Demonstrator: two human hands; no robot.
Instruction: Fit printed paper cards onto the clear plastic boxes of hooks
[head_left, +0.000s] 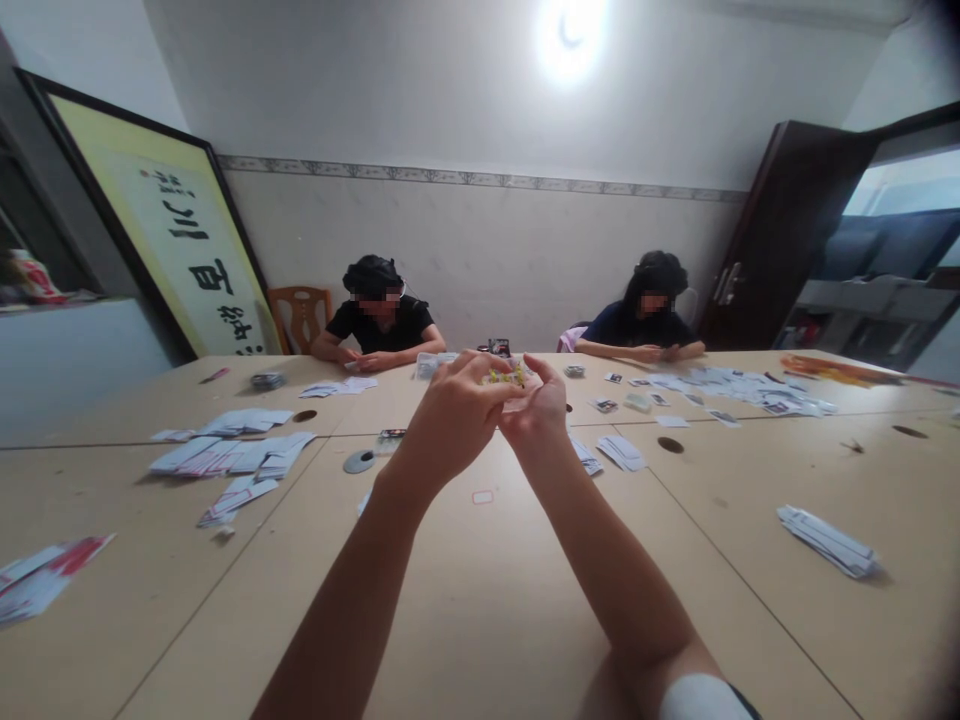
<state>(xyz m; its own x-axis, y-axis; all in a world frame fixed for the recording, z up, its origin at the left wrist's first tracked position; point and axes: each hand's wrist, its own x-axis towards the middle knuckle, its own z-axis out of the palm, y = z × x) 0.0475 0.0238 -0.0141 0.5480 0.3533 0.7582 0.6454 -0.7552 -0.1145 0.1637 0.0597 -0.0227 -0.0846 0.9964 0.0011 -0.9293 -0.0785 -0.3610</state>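
From afar, I have both hands together above the pale table [487,620] — left hand [466,398] curled over, right hand [546,405] cupped palm-up — gripping a small clear item [508,376] with yellow marks between them. White paper slips [232,456] lie leftward.

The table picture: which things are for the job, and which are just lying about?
For the job, it seems:
- left hand
- right hand
- clear packet with yellow bits, held between them

Just lying about, probably:
- grey disc
- orange wrap
- white bundle on the right
- paper slips on the left, though I can't be sure
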